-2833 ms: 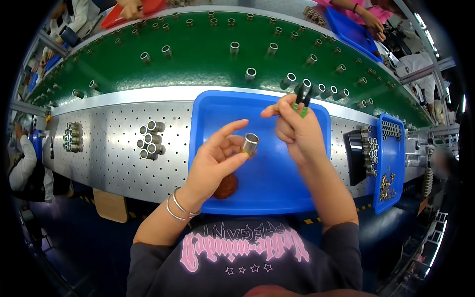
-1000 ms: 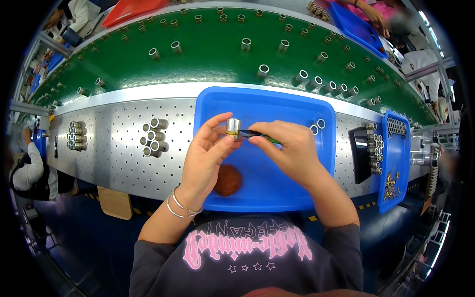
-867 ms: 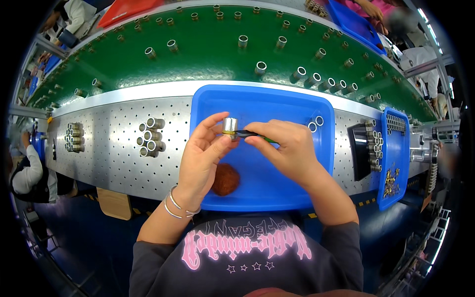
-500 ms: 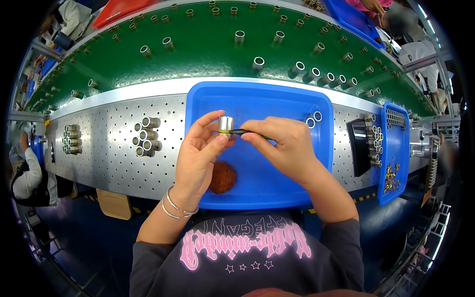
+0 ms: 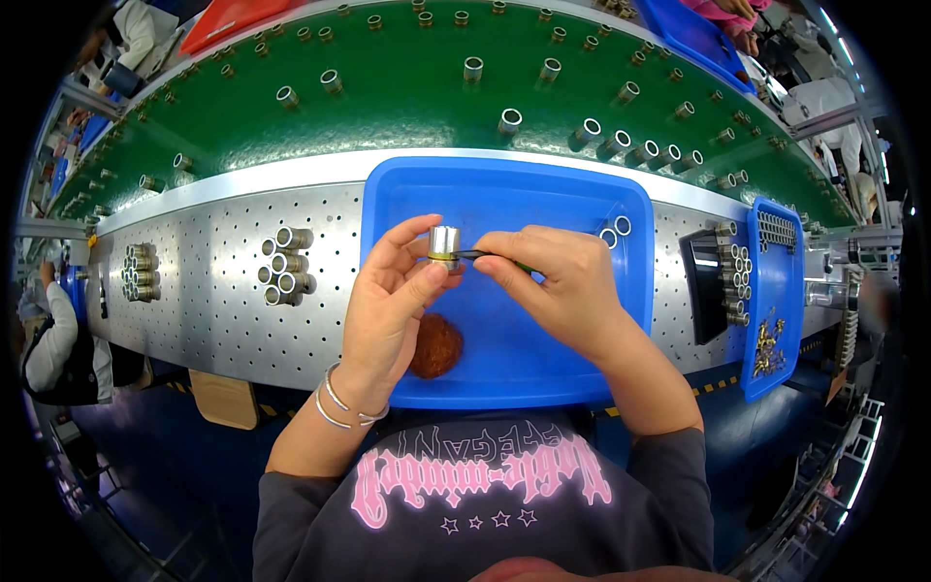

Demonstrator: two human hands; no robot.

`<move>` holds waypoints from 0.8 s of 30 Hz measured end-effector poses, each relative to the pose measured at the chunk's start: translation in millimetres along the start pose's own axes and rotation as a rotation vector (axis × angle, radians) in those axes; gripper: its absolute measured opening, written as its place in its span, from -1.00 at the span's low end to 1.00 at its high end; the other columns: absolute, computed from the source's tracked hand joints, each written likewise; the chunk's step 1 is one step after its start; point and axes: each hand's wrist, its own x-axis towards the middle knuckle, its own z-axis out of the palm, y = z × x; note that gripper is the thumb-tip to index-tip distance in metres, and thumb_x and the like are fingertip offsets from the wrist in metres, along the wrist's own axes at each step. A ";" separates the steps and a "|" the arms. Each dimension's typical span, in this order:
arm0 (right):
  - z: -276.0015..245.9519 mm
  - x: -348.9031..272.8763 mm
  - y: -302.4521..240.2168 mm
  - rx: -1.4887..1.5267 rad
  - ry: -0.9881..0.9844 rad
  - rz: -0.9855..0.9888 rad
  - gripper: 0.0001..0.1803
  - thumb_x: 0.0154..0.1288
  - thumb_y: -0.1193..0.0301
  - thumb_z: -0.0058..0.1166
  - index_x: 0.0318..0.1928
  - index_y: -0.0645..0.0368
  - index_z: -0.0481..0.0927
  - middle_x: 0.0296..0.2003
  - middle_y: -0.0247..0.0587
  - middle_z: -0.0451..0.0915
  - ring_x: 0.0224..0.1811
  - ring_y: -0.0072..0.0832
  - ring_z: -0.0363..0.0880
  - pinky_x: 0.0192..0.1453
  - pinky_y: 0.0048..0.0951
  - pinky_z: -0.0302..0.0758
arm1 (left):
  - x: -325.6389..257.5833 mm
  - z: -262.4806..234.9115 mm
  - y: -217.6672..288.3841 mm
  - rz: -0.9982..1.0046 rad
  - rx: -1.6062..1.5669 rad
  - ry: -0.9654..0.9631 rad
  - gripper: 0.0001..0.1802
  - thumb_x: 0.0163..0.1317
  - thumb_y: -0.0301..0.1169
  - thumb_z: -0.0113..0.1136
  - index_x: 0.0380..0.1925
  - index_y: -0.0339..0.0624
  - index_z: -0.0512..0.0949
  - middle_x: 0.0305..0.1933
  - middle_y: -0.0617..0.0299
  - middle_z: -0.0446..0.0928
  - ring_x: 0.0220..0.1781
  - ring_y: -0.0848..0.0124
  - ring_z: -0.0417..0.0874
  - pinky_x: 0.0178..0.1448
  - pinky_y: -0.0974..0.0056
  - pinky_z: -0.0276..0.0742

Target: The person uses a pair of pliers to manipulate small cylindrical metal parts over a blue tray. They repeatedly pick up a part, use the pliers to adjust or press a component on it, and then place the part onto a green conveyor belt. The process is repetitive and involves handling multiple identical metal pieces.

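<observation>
Above the blue tray [image 5: 543, 390], my left hand [image 5: 393, 301] pinches a shiny metal sleeve [image 5: 444, 241] upright between thumb and fingers. A yellowish band runs round the sleeve's lower part. My right hand [image 5: 558, 281] grips a thin dark pointed tool [image 5: 470, 254], with a bit of green showing at its back end. The tool's tip touches the sleeve at the yellowish band. Under my left hand, a round reddish-brown scouring pad [image 5: 437, 347] lies in the tray. Two metal sleeves [image 5: 623, 226] stand in the tray's far right corner.
Metal sleeves lie stacked on the perforated metal table [image 5: 213, 339] at left. Past its edge, a green surface [image 5: 407, 107] carries many scattered sleeves. To the right are a black flat device [image 5: 703, 289], more sleeves [image 5: 739, 276] and a blue tray [image 5: 771, 291] with small brass-coloured parts.
Both hands stay nearly in place, with the tool still at the sleeve's band. The view has shifted very slightly.
</observation>
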 end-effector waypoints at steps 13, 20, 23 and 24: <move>10.2 -0.5 5.5 0.192 -0.063 0.108 -0.78 0.02 0.35 0.24 -0.32 0.14 0.55 -0.42 -0.26 0.57 -0.43 -0.33 0.57 -0.40 -0.44 0.46 | 4.0 5.9 -5.2 0.005 0.027 -0.018 -0.54 0.23 -0.51 0.07 0.15 -0.21 0.29 -0.06 0.18 0.45 0.00 0.41 0.51 0.10 0.34 0.45; 8.2 0.7 5.8 0.249 -0.033 0.068 -0.85 0.01 0.51 0.18 -0.35 0.18 0.54 -0.41 -0.25 0.54 -0.38 -0.32 0.57 -0.38 -0.43 0.46 | 3.6 7.7 -5.7 -0.045 -0.060 -0.024 -0.50 0.23 -0.51 0.05 0.19 -0.22 0.25 -0.08 0.18 0.47 -0.04 0.44 0.53 0.08 0.36 0.48; 8.4 0.8 4.1 0.290 0.014 0.047 -0.85 0.00 0.55 0.17 -0.35 0.20 0.52 -0.38 -0.21 0.55 -0.35 -0.30 0.57 -0.32 -0.44 0.48 | 1.9 8.0 -7.4 -0.015 -0.006 -0.024 -0.52 0.26 -0.49 0.03 0.19 -0.22 0.25 -0.07 0.17 0.47 -0.04 0.42 0.53 0.08 0.35 0.48; 8.5 1.2 4.4 0.308 0.042 0.037 -0.84 -0.01 0.56 0.16 -0.35 0.21 0.52 -0.37 -0.19 0.55 -0.34 -0.30 0.58 -0.30 -0.44 0.49 | 1.5 7.9 -6.1 -0.024 -0.028 -0.032 -0.54 0.27 -0.48 0.03 0.18 -0.22 0.27 -0.07 0.16 0.47 -0.03 0.40 0.53 0.08 0.35 0.48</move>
